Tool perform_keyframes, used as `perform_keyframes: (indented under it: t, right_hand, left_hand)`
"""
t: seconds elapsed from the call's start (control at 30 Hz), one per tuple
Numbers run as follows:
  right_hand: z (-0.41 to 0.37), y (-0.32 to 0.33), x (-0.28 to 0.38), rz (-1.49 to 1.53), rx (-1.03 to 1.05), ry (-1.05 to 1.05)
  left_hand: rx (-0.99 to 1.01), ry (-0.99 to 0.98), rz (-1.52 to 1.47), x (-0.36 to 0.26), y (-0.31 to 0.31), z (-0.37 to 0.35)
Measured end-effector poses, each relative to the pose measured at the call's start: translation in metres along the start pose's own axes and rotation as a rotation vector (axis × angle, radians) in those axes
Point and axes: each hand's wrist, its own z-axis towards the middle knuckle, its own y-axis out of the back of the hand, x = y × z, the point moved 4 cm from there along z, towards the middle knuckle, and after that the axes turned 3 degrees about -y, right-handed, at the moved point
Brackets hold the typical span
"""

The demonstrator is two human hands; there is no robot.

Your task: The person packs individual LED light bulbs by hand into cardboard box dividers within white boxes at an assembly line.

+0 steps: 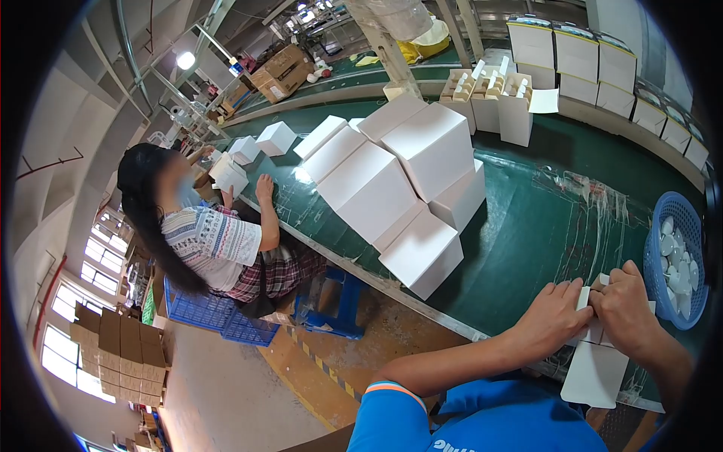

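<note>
At the lower right, an open white box (596, 374) lies at the near edge of the green table. My left hand (556, 316) is closed at the box's upper part, its fingers bent around a white flap or insert. Beside it, my right hand (623, 305) is closed too, fingers curled down at the same place. What exactly the fingertips grip is hidden. Right of my hands stands a blue basket (663, 297) holding several round white pieces (679, 273).
Stacked white boxes (369, 184) cover the middle of the green table (501, 226). Open boxes with inserts (516, 113) stand behind, near more boxes (576, 64) along the back ledge. At left a co-worker (215, 233) sits handling a white box. A blue stool (331, 301) stands below.
</note>
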Motion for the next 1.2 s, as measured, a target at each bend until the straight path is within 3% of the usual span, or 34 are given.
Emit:
perform_keyframes:
  t: [0.2, 0.27, 0.3, 0.37, 0.43, 0.47, 0.53, 0.57, 0.63, 0.67, 0.73, 0.77, 0.83, 0.87, 0.9, 0.93, 1.03, 1.13, 1.2]
  right_hand:
    - [-0.012, 0.051, -0.008, 0.052, -0.060, -0.110]
    - [-0.027, 0.075, -0.014, 0.070, -0.092, -0.236]
    - [-0.047, 0.079, -0.022, -0.056, -0.229, -0.244]
    - [-0.119, 0.049, -0.082, 0.560, -0.319, -0.991]
    - [-0.112, 0.109, -0.095, -0.232, -0.197, -0.491]
    - [-0.123, 0.102, -0.108, -0.230, -0.201, -0.499]
    - [-0.173, 0.059, -0.166, -0.192, -0.160, -0.872]
    - [-0.197, 0.029, -0.189, -0.177, -0.161, -0.888]
    - [-0.237, -0.025, -0.217, -0.433, -0.029, -0.941]
    - [-0.238, -0.031, -0.208, -0.431, -0.034, -0.943]
    - [-0.220, -0.021, -0.168, -0.033, -0.293, -0.994]
    - [-0.193, 0.001, -0.136, 0.025, -0.293, -1.007]
    - [-0.196, -0.012, -0.082, 0.131, -0.531, -0.944]
    - [-0.183, -0.006, -0.059, 0.310, -0.415, -0.666]
    - [-0.157, 0.016, -0.035, 0.390, -0.362, -0.440]
    - [-0.135, 0.026, -0.024, 0.610, -0.305, -0.366]
    - [-0.136, 0.012, -0.019, 0.560, -0.363, -0.318]
    - [-0.139, 0.016, -0.019, 0.430, -0.396, -0.444]
    - [-0.123, 0.034, -0.006, 0.460, -0.428, -0.299]
  left_hand:
    - [0.012, 0.015, -0.036, 0.001, -0.001, 0.001]
    - [0.031, 0.023, -0.048, 0.003, -0.001, 0.001]
    - [0.047, 0.035, -0.064, 0.003, -0.003, 0.001]
    - [0.046, 0.056, -0.102, 0.005, -0.007, -0.001]
    - [0.052, 0.069, -0.135, 0.005, -0.008, -0.001]
    - [-0.009, 0.045, -0.051, 0.001, -0.003, 0.001]
    - [-0.048, 0.008, 0.029, -0.011, 0.005, 0.006]
    - [-0.086, 0.014, 0.082, -0.020, 0.012, 0.009]
    - [-0.157, -0.003, 0.112, -0.042, 0.021, 0.015]
    - [-0.156, -0.006, 0.117, -0.048, 0.018, 0.015]
    - [0.208, -0.114, -0.043, -0.064, -0.006, 0.014]
    - [0.315, -0.132, 0.011, -0.072, -0.014, 0.017]
    - [0.350, -0.105, 0.014, -0.074, -0.030, 0.021]
    - [0.370, -0.087, 0.018, -0.074, -0.040, 0.026]
    - [0.159, -0.150, 0.094, -0.073, -0.043, 0.027]
    - [0.159, -0.159, 0.097, -0.075, -0.045, 0.028]
    - [0.143, -0.100, 0.078, -0.074, -0.046, 0.027]
    - [0.150, -0.090, 0.003, -0.071, -0.045, 0.023]
    - [0.165, -0.069, -0.055, -0.069, -0.046, 0.023]
